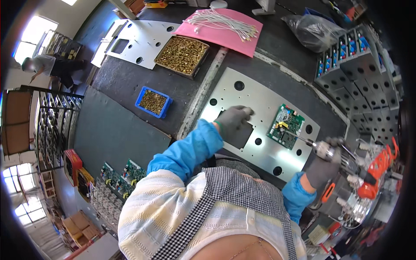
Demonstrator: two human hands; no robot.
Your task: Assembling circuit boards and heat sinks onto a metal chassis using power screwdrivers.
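My right hand (321, 170), in a grey glove, is closed around an electric screwdriver (326, 151). Its long thin bit reaches left to a green circuit board (284, 125), ending near the board's middle. The board lies on a silver metal panel (268, 104) with round black holes and a rectangular cutout. Over the panel, beside that cutout, my left hand (233, 120) has its gloved fingers curled together. Whatever those fingers may hold is too small to make out. Blue sleeves cover both my forearms.
Left of the panel stand a blue bin (144, 109) and a larger tray (194, 74), both with small brass-coloured parts. White cables (221, 21) lie on a pink sheet (208, 39). Stacked metal housings (366, 69) rise at right. More circuit boards (130, 174) sit lower left. A person (50, 65) is far left.
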